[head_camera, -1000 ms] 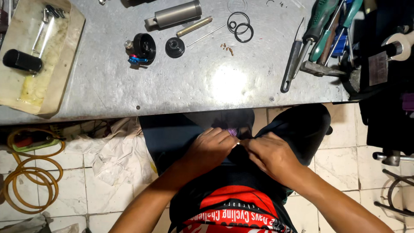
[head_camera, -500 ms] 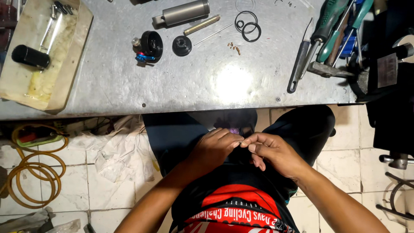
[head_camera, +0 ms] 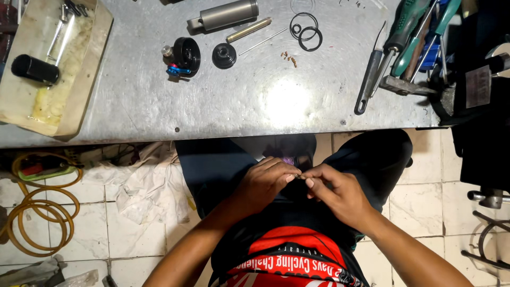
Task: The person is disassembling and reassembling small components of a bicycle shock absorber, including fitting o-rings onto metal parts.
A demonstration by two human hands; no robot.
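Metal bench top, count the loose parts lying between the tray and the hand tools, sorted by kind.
Grey metal cylinder: 1
Brass-coloured rod: 1
Thin steel pin: 1
Black round parts: 2
Black rubber O-rings: 3
Total: 8

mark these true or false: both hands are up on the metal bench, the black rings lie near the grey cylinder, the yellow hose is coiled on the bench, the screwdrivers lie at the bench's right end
1. Both hands are on the metal bench: false. The left hand and right hand meet below the metal bench, over the lap, pinching a tiny part too small to identify.
2. The black rings lie near the grey cylinder: true.
3. The yellow hose is coiled on the bench: false. It lies on the tiled floor.
4. The screwdrivers lie at the bench's right end: true.
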